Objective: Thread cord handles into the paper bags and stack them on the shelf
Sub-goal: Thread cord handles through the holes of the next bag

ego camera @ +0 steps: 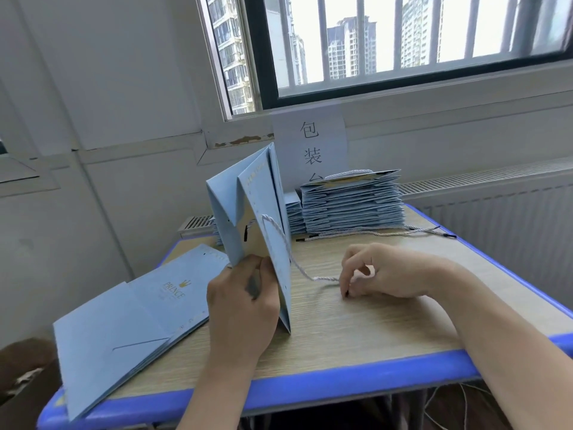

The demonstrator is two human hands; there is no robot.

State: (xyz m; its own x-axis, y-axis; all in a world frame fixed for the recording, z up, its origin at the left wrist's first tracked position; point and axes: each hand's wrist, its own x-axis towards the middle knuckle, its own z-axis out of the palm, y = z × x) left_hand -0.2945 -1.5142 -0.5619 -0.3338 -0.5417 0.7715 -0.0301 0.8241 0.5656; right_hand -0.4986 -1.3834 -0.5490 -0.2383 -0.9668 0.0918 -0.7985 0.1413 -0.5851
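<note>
A light blue paper bag point(248, 212) stands on edge in the middle of the table, its mouth toward me. My left hand point(242, 305) grips its near rim. A white twisted cord point(282, 240) passes through a hole in the bag's right panel and runs down to my right hand point(378, 274), which pinches the cord's black-tipped end against the tabletop. Another black tip hangs inside the bag.
Flat blue bags point(124, 324) lie at the table's left, hanging over its edge. A tall stack of folded bags point(350, 203) stands at the back, loose cords point(378, 233) in front of it. The wooden table point(372, 330) has a blue rim. Wall, window and radiator lie behind.
</note>
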